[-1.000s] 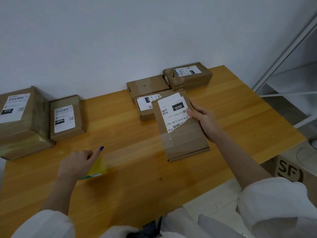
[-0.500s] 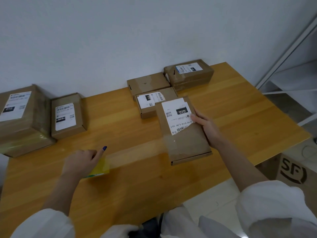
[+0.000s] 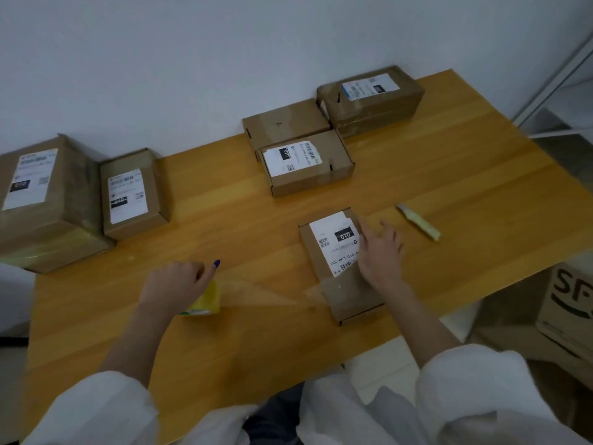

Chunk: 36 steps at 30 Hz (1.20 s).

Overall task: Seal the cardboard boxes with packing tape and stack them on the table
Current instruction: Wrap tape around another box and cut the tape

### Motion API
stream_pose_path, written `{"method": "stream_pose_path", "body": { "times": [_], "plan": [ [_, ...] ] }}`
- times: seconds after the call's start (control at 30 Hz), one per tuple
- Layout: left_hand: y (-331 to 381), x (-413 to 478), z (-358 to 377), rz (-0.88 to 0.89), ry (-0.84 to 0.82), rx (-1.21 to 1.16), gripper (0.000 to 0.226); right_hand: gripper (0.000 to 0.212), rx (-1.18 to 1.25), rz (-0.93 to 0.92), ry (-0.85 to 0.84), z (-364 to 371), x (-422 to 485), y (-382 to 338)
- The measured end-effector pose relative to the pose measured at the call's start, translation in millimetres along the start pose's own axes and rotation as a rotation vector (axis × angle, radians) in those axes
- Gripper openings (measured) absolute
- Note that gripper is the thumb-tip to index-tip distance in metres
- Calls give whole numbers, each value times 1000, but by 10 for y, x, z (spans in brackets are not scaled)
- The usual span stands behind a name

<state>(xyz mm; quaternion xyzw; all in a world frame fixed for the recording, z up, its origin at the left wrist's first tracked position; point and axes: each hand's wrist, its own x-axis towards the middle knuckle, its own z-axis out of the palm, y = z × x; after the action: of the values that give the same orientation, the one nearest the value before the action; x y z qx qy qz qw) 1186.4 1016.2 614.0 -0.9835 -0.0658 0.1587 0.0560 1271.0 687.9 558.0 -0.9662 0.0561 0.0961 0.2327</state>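
A flat cardboard box [image 3: 348,293] with a white shipping label lies flat on the wooden table [image 3: 256,342] in front of me. My right hand [image 3: 380,252] rests open on its right side, fingers spread. My left hand [image 3: 175,285] grips a yellow-cored roll of clear packing tape [image 3: 205,301] to the left. A clear strip of tape [image 3: 272,293] stretches from the roll to the box's near end.
Three labelled boxes [image 3: 305,163] sit at the back centre and right. Two more boxes [image 3: 131,191] stand at the back left. A small yellowish cutter [image 3: 418,221] lies right of the box. A printed carton [image 3: 571,303] stands on the floor at right.
The box has come down from tilted to flat on the table. My right hand has shifted from its right edge onto its top. A cutter has come into view.
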Motion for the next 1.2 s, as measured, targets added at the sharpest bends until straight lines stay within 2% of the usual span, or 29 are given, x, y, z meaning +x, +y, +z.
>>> {"method": "stream_pose_path", "body": {
  "times": [0.07,0.13,0.27,0.43,0.5,0.63,0.77,0.87,1.0,1.03,1.1,1.2],
  "plan": [
    [13,13,16,-3,24,15,52,56,-88,-53,108,109,-162,-257],
    [35,33,30,-3,36,16,52,66,-192,-130,132,313,-280,-395],
    [19,39,87,-25,44,-33,54,77,-291,-20,79,498,-305,-380],
    [-60,27,142,-15,64,-86,53,66,-287,34,123,312,-157,-277],
    [-50,18,150,-18,68,-104,52,58,-275,-11,103,209,-78,-172],
    [-54,15,134,-38,59,-120,52,47,-71,-111,46,52,137,42],
    [-53,-2,135,-78,72,-180,51,46,74,-113,-1,-60,238,229],
    [-72,5,144,-81,67,-189,52,46,40,-85,20,-72,233,214],
    [-56,12,142,-68,71,-191,52,46,-208,-57,121,-65,186,70],
    [-52,7,136,-74,75,-188,52,52,-239,-4,106,-78,154,-22],
    [-38,7,124,-81,76,-194,53,80,-230,108,-19,-65,91,-251],
    [15,14,96,-81,80,-182,53,118,-303,118,-187,64,29,-489]
  ]
}}
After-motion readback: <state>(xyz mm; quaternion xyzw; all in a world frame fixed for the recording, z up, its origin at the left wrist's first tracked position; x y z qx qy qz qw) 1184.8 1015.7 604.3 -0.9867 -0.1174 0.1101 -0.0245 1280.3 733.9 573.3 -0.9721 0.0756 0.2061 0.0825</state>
